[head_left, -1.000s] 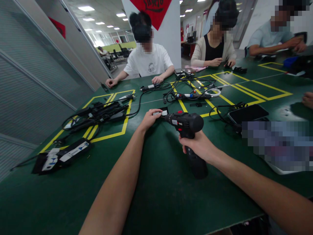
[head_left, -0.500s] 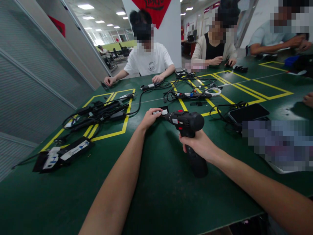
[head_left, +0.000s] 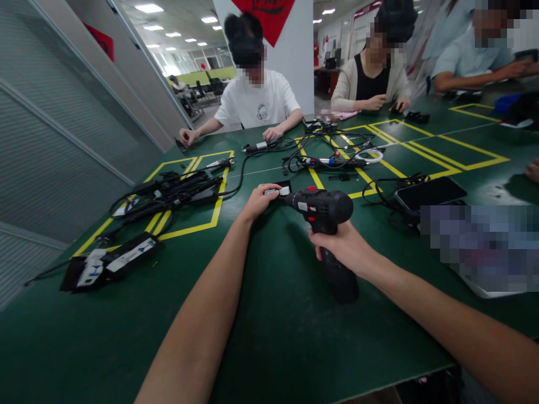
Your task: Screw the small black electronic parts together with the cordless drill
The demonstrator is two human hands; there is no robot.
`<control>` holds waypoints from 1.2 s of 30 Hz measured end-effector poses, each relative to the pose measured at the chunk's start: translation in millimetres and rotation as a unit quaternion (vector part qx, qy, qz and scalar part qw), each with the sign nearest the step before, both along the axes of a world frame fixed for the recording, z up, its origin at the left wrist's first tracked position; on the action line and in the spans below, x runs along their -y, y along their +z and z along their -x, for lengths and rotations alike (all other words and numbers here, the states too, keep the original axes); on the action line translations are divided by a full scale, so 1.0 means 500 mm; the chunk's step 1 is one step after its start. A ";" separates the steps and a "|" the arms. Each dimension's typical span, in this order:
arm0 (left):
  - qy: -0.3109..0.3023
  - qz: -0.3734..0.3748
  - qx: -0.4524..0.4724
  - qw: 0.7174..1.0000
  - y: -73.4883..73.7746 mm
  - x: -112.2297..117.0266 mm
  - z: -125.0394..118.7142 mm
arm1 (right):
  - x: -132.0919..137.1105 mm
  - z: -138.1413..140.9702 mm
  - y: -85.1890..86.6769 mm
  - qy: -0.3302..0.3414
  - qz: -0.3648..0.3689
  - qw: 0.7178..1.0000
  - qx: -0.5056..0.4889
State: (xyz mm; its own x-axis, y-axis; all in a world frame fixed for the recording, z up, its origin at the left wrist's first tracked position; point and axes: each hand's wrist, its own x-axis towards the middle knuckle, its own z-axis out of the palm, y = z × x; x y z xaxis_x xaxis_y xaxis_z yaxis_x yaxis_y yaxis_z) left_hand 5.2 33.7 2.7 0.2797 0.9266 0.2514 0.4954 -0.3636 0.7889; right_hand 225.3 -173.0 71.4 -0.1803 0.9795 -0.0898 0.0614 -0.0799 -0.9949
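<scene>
Cordless drill (head_left: 322,207), gripped in the right hand (head_left: 343,247), aims its barrel leftward and away toward the small black-and-white piece (head_left: 285,191) near its tip, pinched by the nearer left hand (head_left: 257,202).

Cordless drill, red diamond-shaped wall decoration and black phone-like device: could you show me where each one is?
Cordless drill (head_left: 323,206): head view, on its black motor housing.
Red diamond-shaped wall decoration (head_left: 272,26): head view, below its black writing.
Black phone-like device (head_left: 431,193): head view, on its dark screen.
</scene>
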 end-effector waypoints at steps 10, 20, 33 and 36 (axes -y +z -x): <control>0.002 0.002 0.001 1.000 0.002 0.001 -0.002 | -0.001 -0.002 -0.002 0.001 0.001 1.000 0.007; 0.002 -0.006 0.002 1.000 0.001 -0.001 -0.004 | -0.002 -0.001 -0.002 -0.006 0.011 1.000 -0.005; -0.007 -0.013 -0.004 1.000 -0.003 -0.005 0.000 | -0.002 -0.005 -0.006 -0.002 0.004 1.000 0.002; -0.007 -0.011 -0.009 1.000 -0.001 -0.004 0.001 | -0.003 -0.005 -0.006 -0.001 0.007 1.000 -0.002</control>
